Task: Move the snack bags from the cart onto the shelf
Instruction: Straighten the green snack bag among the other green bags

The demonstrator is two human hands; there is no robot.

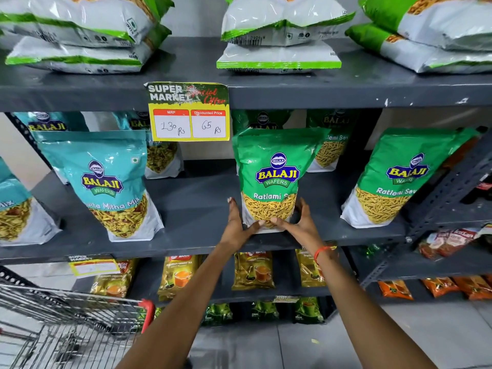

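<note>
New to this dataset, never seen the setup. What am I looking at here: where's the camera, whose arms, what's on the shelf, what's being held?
There is no machine here. A person wears one wide-angle camera on the head, looking forward and down, so the two bare arms coming up from the bottom are the person's own.

The left hand and right hand cup the lower sides of a green Ratlami Sev bag, standing upright on the grey middle shelf.

On the same shelf, a teal Mitha Mix bag stands to the left and another green bag to the right. A price tag hangs from the shelf above. The wire cart shows at lower left; I cannot tell what is inside it.
</note>
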